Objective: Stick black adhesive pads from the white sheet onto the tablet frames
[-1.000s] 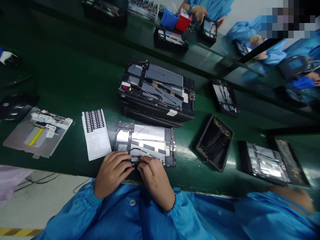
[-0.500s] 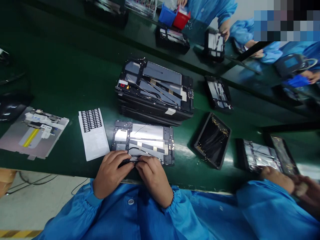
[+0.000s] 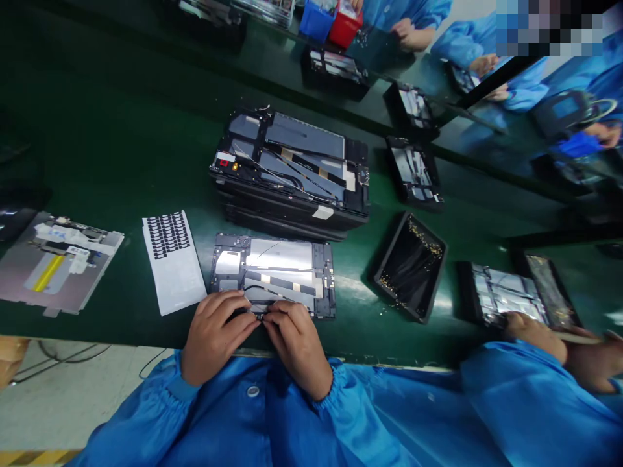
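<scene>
An opened tablet [image 3: 282, 256] lies flat on the green bench in front of me, its silver plates, black frame and dark flat cables showing. At its near edge, left of the middle, my left hand [image 3: 217, 334] is closed, with thumb and fingertips gripping the rim. My right hand [image 3: 298, 344] pinches the same edge just beside it, and the fingertips of both hands almost meet. Whether a small part sits between the fingertips is hidden. Just left of the tablet lies a white sheet of black stickers [image 3: 178, 282].
Behind the tablet rises a stack of opened tablets [image 3: 302, 146]. A black tray with tiny gold pieces [image 3: 413, 266] stands to the right. A loose screen panel with yellow tape [image 3: 68, 266] lies far left. At right, a co-worker's hand [image 3: 533, 337] touches another opened tablet [image 3: 506, 292].
My view has shifted slightly, so bench items appear further left. Both hands stay at the tablet's near edge, fingertips slightly moved. Across the bench, a co-worker's hand has left a tablet.
</scene>
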A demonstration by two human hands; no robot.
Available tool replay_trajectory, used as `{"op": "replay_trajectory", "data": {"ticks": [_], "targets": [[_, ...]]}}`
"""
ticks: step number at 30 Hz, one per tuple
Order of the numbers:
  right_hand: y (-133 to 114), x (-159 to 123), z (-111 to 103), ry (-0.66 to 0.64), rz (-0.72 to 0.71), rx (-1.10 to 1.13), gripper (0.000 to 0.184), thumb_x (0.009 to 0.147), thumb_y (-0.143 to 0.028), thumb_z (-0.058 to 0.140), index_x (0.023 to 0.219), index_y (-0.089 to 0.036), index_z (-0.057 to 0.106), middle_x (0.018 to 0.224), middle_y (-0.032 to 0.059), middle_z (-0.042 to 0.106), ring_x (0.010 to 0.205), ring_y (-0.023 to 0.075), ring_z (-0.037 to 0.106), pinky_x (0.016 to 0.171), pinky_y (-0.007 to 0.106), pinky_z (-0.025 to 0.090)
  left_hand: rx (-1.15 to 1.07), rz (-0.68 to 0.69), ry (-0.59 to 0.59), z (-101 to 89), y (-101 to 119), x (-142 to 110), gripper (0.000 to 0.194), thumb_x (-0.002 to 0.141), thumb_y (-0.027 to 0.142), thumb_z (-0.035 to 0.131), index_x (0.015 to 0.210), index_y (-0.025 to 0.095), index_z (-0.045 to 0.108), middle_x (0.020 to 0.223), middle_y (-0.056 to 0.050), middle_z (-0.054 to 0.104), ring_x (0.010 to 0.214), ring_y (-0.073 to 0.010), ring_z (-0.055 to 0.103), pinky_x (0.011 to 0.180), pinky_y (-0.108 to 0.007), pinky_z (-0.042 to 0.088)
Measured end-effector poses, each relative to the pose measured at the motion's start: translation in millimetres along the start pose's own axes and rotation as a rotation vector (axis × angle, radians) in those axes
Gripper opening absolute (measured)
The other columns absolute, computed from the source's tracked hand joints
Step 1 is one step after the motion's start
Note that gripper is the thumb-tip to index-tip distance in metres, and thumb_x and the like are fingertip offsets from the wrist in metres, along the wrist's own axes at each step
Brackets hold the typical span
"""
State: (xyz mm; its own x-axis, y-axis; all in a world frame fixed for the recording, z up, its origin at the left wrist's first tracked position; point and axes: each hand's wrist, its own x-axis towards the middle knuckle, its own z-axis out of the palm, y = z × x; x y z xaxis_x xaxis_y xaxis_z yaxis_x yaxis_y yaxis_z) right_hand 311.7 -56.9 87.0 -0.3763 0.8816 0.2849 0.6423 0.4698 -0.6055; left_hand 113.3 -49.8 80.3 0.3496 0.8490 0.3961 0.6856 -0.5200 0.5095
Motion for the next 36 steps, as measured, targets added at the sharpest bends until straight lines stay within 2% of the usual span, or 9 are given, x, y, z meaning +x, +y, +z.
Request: {"op": "replay_trajectory", "data": {"ticks": [5,10,15,18,22,27,30,32,36], "targets": [[-4,0,-1,0.002,0.029,0.021,0.018,0.099,-0.008,0.054,0.111,-0.019,0.061,0.108,0.0105,0.065,0.102,0.0218,0.061,0.087,0.037,0.055,0.005,-0.005,-0.015,-0.6,1,2,0.005,0.094,0.020,0.065,0.093,0.024,0.069,0.105,-0.003,0.072,0.114,-0.0231,0.065,0.098,-0.041,0.048],[-5,-5,4,0.065,0.017,-0.010,0.022,0.098,-0.008,0.055,0.114,-0.020,0.063,0.109,0.0115,0.067,0.102,0.0227,0.065,0.086,0.038,0.058,-0.011,-0.049,-0.027,-1.2,2,3,0.002,0.094,0.022,0.066,0.094,0.023,0.068,0.105,-0.002,0.072,0.113,-0.0225,0.065,0.098,-0.040,0.047],[6,-21,10,0.081,-0.103,-0.055,0.047,0.097,-0.008,0.057,0.141,-0.022,0.053,0.123,0.0140,0.068,0.115,0.0248,0.066,0.094,0.042,0.060,-0.026,-0.085,-0.012,1.4,3,2,0.010,0.094,0.025,0.066,0.101,0.021,0.060,0.106,-0.003,0.072,0.113,-0.0211,0.065,0.098,-0.038,0.046],[9,-25,11,0.102,-0.181,-0.089,0.057,0.094,-0.007,0.060,0.149,-0.019,0.047,0.125,0.0165,0.068,0.118,0.0262,0.066,0.095,0.042,0.060,-0.028,-0.081,-0.009,1.5,3,2,0.011,0.094,0.024,0.066,0.100,0.021,0.057,0.106,-0.003,0.072,0.113,-0.0208,0.064,0.097,-0.037,0.045],[8,-22,10,0.116,-0.213,-0.104,0.058,0.093,-0.008,0.062,0.149,-0.017,0.048,0.121,0.0163,0.070,0.113,0.0257,0.068,0.092,0.040,0.062,-0.067,-0.080,-0.033,0.4,-2,1,0.013,0.094,0.022,0.066,0.103,0.022,0.056,0.109,-0.003,0.071,0.115,-0.0211,0.063,0.097,-0.037,0.044],[5,-20,11,0.072,-0.196,-0.154,0.050,0.094,-0.014,0.063,0.143,-0.021,0.056,0.121,0.0151,0.068,0.111,0.0258,0.066,0.091,0.041,0.061,-0.131,-0.082,-0.057,-1.3,-2,-3,0.014,0.095,0.017,0.061,0.106,0.022,0.055,0.112,-0.004,0.071,0.119,-0.0204,0.062,0.100,-0.039,0.045],[5,-21,12,0.057,-0.203,-0.199,0.041,0.095,-0.015,0.062,0.136,-0.018,0.061,0.120,0.0150,0.068,0.109,0.0263,0.064,0.089,0.041,0.059,-0.166,-0.072,-0.070,-11.4,-2,-4,0.015,0.094,0.016,0.060,0.107,0.023,0.055,0.123,-0.006,0.068,0.127,-0.0213,0.058,0.106,-0.041,0.045],[4,-20,10,0.040,-0.224,-0.212,0.037,0.096,-0.014,0.060,0.133,-0.017,0.062,0.120,0.0153,0.068,0.109,0.0267,0.063,0.087,0.041,0.058,-0.154,-0.083,-0.039,-24.0,-11,-4,0.015,0.094,0.016,0.059,0.107,0.023,0.056,0.132,-0.007,0.065,0.134,-0.0223,0.053,0.111,-0.043,0.044],[0,-7,2,0.005,-0.222,-0.163,0.029,0.098,-0.017,0.059,0.127,-0.018,0.064,0.112,0.0128,0.067,0.099,0.0247,0.063,0.079,0.039,0.055,0.144,-0.226,0.043,-53.3,-54,-5,0.025,0.098,0.024,0.055,0.122,0.024,0.058,0.148,-0.009,0.055,0.145,-0.0283,0.043,0.120,-0.053,0.035]]}}
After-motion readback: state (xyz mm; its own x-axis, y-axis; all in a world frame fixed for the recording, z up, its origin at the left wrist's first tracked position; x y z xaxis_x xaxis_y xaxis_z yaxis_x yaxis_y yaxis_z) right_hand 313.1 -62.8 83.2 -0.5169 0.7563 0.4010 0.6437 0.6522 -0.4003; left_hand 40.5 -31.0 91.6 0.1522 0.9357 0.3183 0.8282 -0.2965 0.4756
